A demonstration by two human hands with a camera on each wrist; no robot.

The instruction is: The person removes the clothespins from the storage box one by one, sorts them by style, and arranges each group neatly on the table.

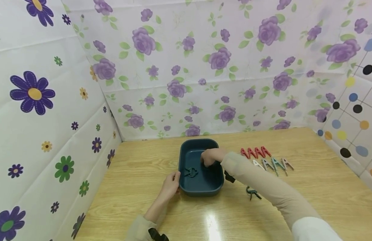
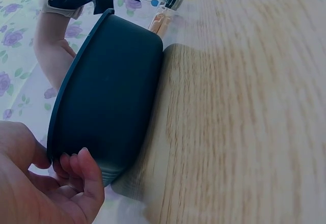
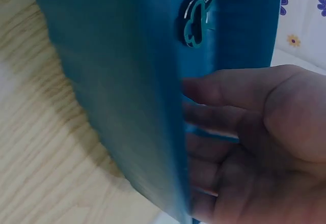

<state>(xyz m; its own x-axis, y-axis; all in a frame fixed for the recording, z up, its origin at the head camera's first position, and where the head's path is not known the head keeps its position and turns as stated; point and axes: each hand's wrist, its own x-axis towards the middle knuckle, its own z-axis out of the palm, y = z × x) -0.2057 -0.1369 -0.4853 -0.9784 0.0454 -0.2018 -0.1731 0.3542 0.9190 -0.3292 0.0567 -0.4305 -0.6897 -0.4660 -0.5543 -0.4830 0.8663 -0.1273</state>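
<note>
A dark blue rectangular bin stands on the table. My left hand grips its left side; in the left wrist view the thumb of that hand is at the rim and the fingers curl against the outer wall. My right hand reaches down inside the bin on the right. In the right wrist view the near wall hides the fingertips of this hand, so whether they hold anything does not show. A dark green clip lies on the bin floor, left of the right hand.
Right of the bin lies a row of several red clips, with several white, grey, teal and pinkish clips in front. A dark clip lies nearer, below the right forearm. Flowered cloth hangs behind the table.
</note>
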